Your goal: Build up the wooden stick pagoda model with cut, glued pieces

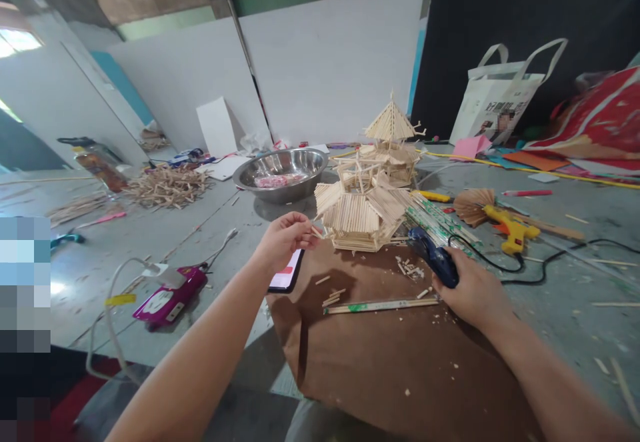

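Note:
A model pavilion of thin wooden sticks [367, 209] stands at the far edge of a brown paper sheet [380, 349]. My left hand [285, 239] is pinched on a short wooden stick [317, 232], held against the model's lower left roof edge. My right hand [473, 292] is wrapped round a dark blue glue gun [434, 255], whose nozzle points toward the model's right base. Short stick offcuts [333, 295] and a wrapped pair of chopsticks [383, 305] lie on the paper between my hands.
A steel bowl [280, 172] sits behind the model, a phone [286, 275] by my left wrist, a pink power strip [170, 299] at left. A yellow glue gun [510, 229], black cable [550, 262], stick pile [167, 185], white tote bag [500, 105] and coloured paper lie around.

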### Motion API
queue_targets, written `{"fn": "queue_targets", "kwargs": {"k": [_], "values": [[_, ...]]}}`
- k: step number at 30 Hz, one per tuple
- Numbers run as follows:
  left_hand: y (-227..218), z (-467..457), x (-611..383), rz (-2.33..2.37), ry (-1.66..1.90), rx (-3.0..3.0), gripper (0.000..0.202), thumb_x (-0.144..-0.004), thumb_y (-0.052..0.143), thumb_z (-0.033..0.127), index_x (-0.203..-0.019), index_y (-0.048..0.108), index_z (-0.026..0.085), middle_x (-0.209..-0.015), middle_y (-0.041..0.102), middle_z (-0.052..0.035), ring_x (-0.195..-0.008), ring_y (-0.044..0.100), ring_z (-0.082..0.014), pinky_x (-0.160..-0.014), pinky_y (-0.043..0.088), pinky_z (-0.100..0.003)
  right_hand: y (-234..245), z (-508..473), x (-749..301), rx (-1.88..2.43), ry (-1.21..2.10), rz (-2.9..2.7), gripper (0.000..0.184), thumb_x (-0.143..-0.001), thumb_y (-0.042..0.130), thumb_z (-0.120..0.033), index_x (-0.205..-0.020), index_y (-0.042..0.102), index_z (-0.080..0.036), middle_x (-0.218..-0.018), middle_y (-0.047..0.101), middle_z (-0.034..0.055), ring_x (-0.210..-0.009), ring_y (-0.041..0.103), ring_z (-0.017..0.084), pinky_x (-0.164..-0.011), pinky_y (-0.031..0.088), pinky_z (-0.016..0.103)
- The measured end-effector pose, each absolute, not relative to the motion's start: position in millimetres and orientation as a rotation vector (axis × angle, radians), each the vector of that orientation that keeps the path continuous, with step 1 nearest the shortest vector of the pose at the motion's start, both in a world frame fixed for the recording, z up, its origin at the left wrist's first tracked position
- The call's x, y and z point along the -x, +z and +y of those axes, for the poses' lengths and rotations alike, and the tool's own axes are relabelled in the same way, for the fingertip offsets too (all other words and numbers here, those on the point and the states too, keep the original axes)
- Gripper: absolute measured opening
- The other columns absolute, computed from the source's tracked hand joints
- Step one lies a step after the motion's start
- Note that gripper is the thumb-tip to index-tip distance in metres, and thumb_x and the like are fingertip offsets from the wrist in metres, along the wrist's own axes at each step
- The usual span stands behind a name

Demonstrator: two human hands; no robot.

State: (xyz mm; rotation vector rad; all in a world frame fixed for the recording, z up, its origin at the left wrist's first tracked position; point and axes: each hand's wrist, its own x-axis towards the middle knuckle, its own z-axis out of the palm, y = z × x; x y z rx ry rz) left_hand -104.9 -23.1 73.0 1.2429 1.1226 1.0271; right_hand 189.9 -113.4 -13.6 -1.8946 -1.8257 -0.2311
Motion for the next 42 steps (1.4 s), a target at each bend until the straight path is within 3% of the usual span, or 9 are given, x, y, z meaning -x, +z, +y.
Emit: {"fn": "queue_targets", "kwargs": {"k": [6,10,18,21,27,31,42], "values": [[66,-43,101,1.132,0.754,-1.440,0.015,-0.066,0.056,0.025,-0.071,0.045,0.016,-0.053,0.056,0.0031,-0.046,0.055,-0.0083,-0.048,0.045,-0.021,-12,-114,-190,1.904,-0.247,-1.820,0.037,-0.069,0.046,-0.034,-0.102,0.048,-0.017,-0.080,0.062,0.0073,-0.069,0.058,0.023,-0.057,0.042,0.031],[56,-42,106,1.266,0.365,-1.679,0.013,-0.063,0.052,0.019,-0.075,0.050,0.015,-0.053,0.054,0.0043,-0.044,0.051,-0.0076,-0.044,0.042,-0.019,-12,-114,-190,1.899,-0.252,-1.828,0.036,-0.069,0.047,-0.034,-0.100,0.048,-0.017,-0.081,0.062,0.0079,-0.067,0.058,0.023,-0.055,0.041,0.031],[42,-41,104,1.436,-0.096,-2.124,0.029,-0.066,0.044,0.016,-0.090,0.061,0.019,-0.074,0.064,-0.0009,-0.048,0.055,-0.0095,-0.046,0.040,-0.018,-13,-114,-191,1.938,-0.252,-1.822,0.037,-0.068,0.048,-0.035,-0.100,0.048,-0.018,-0.078,0.062,0.0065,-0.067,0.059,0.023,-0.056,0.042,0.031],[39,-44,102,1.477,-0.147,-2.200,0.030,-0.070,0.041,0.019,-0.094,0.060,0.019,-0.076,0.065,-0.0025,-0.051,0.057,-0.0112,-0.048,0.040,-0.019,-13,-114,-191,1.916,-0.271,-1.828,0.037,-0.068,0.048,-0.034,-0.100,0.049,-0.017,-0.080,0.062,0.0075,-0.068,0.059,0.023,-0.056,0.043,0.031],[40,-46,99,1.575,-0.210,-2.440,0.031,-0.074,0.041,0.021,-0.098,0.060,0.021,-0.082,0.066,-0.0047,-0.073,0.059,-0.0164,-0.061,0.041,-0.022,-13,-113,-192,1.875,-0.310,-1.835,0.035,-0.068,0.048,-0.036,-0.099,0.049,-0.018,-0.077,0.062,0.0063,-0.065,0.059,0.023,-0.053,0.042,0.030],[41,-47,98,1.635,-0.181,-2.421,0.030,-0.077,0.039,0.023,-0.099,0.059,0.020,-0.085,0.066,-0.0051,-0.075,0.059,-0.0157,-0.064,0.040,-0.022,-13,-112,-193,1.875,-0.274,-1.819,0.036,-0.068,0.047,-0.036,-0.100,0.048,-0.018,-0.078,0.062,0.0069,-0.067,0.059,0.023,-0.054,0.043,0.030],[39,-48,98,1.732,-0.187,-2.475,0.022,-0.075,0.043,0.027,-0.080,0.063,0.021,-0.078,0.065,-0.0042,-0.073,0.058,-0.0187,-0.059,0.039,-0.025,-12,-110,-198,1.823,-0.301,-1.756,0.037,-0.067,0.048,-0.034,-0.100,0.048,-0.018,-0.081,0.062,0.0076,-0.071,0.059,0.024,-0.058,0.044,0.032]]}}
